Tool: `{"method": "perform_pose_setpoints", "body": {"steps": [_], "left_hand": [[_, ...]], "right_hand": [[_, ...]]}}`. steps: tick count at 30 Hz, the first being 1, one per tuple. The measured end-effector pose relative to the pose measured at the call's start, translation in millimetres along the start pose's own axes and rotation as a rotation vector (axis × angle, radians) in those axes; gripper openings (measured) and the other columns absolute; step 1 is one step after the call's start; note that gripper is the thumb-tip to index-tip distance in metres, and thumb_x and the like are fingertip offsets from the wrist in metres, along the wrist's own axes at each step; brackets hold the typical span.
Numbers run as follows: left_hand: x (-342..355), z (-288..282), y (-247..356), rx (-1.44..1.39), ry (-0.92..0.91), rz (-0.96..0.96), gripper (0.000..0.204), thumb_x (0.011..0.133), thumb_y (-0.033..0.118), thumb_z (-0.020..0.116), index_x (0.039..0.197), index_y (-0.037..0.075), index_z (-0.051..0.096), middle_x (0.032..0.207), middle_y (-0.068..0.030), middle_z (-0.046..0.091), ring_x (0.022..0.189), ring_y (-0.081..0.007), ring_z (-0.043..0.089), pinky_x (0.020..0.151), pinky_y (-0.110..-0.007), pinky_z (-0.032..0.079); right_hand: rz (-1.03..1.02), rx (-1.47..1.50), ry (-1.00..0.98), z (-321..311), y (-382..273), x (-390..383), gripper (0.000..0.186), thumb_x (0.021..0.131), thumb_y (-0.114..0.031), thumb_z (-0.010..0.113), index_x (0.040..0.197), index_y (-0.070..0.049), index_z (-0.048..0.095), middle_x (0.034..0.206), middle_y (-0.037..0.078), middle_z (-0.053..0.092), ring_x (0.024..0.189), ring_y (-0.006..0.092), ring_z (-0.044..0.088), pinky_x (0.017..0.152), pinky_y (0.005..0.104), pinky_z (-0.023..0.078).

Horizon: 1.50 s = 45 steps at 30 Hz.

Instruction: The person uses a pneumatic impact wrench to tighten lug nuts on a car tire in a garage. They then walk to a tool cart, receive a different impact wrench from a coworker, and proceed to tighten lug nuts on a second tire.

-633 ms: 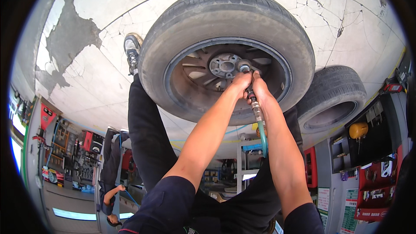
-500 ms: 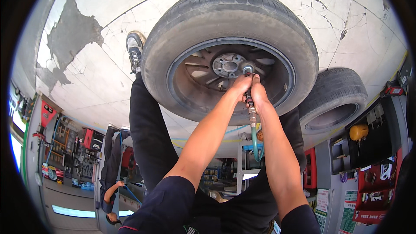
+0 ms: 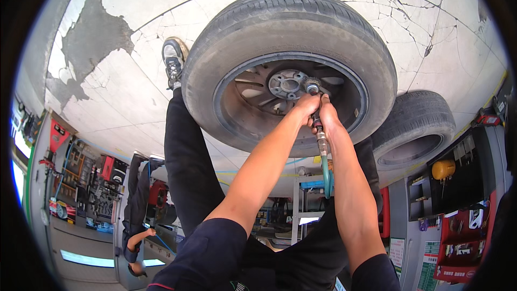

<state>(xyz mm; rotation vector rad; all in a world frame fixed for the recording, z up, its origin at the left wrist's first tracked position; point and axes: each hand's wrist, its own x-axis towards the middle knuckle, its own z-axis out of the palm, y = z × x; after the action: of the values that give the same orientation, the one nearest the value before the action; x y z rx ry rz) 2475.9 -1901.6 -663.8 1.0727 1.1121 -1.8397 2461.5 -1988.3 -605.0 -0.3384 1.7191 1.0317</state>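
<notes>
While both hands close together around the slim body of an air tool (image 3: 319,129), the fingers wrap it tightly: the left hand (image 3: 306,105) grips it from the left side, and the right hand (image 3: 326,117) clamps it from the right, the two touching each other. Its working end (image 3: 312,87) sits against the hub (image 3: 289,83) of a dark alloy rim (image 3: 253,102), just right of the hub's centre, while a teal air hose (image 3: 327,175) trails back from the tool toward the person's body. Compared with half a second ago, the hands and tool tip have stayed at the same spot on the hub, and only the view has shifted slightly, so the tool appears to be kept pressed on one point; whether its head is spinning is not clear from this view. The rim sits in a worn tyre (image 3: 291,27) lying flat on cracked concrete floor (image 3: 134,59). To the right, touching it or nearly so, lies a second tyre (image 3: 417,124). On the left, the person's leg in dark trousers (image 3: 186,161) reaches out to a shoe (image 3: 173,60) planted beside the tyre. Another person (image 3: 139,205) bends over well apart, in the workshop at lower left.
</notes>
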Motion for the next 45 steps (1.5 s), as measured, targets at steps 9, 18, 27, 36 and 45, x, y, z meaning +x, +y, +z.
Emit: {"method": "perform_pose_setpoints", "body": {"steps": [9,18,27,36,45], "left_hand": [[-12,5,9,-0.014,0.003,-0.028,0.031,0.094,0.031,0.048,0.089,0.001,0.055,0.066,-0.0077,0.057,0.040,-0.0162,0.053,0.027,-0.030,0.037],[-12,-21,-6,-0.067,0.017,-0.013,0.030,0.095,0.031,0.049,0.088,0.003,0.053,0.065,-0.0066,0.055,0.043,-0.0159,0.052,0.032,-0.033,0.040],[-33,-34,18,-0.074,0.041,0.008,0.031,0.094,0.034,0.051,0.090,0.003,0.055,0.070,-0.0069,0.057,0.044,-0.0148,0.052,0.032,-0.032,0.042],[-51,-61,41,0.010,0.011,0.050,0.034,0.094,0.032,0.048,0.088,0.000,0.056,0.068,-0.0084,0.057,0.047,-0.0161,0.054,0.036,-0.034,0.042],[-32,-24,21,0.046,0.016,0.066,0.033,0.096,0.032,0.043,0.092,0.001,0.054,0.071,-0.0097,0.058,0.044,-0.0169,0.055,0.029,-0.034,0.040]], "right_hand": [[-0.044,0.005,0.008,3,-6,-9,0.058,0.097,-0.058,0.023,0.091,-0.006,0.049,0.054,0.007,0.051,0.036,0.0159,0.047,0.029,0.0273,0.036],[-0.041,-0.046,0.007,19,10,-2,0.060,0.097,-0.058,0.024,0.089,-0.005,0.051,0.053,0.007,0.050,0.036,0.0157,0.046,0.029,0.0288,0.036],[-0.097,-0.048,0.022,46,3,-10,0.059,0.097,-0.057,0.025,0.089,-0.005,0.051,0.053,0.006,0.050,0.035,0.0149,0.044,0.029,0.0288,0.037],[-0.121,0.001,-0.029,77,-5,-16,0.065,0.095,-0.060,0.023,0.083,-0.003,0.051,0.052,0.006,0.051,0.036,0.0166,0.047,0.032,0.0307,0.040],[-0.115,0.006,0.043,41,3,-15,0.060,0.096,-0.059,0.022,0.088,-0.006,0.050,0.053,0.006,0.050,0.037,0.0151,0.046,0.030,0.0282,0.038]]}}
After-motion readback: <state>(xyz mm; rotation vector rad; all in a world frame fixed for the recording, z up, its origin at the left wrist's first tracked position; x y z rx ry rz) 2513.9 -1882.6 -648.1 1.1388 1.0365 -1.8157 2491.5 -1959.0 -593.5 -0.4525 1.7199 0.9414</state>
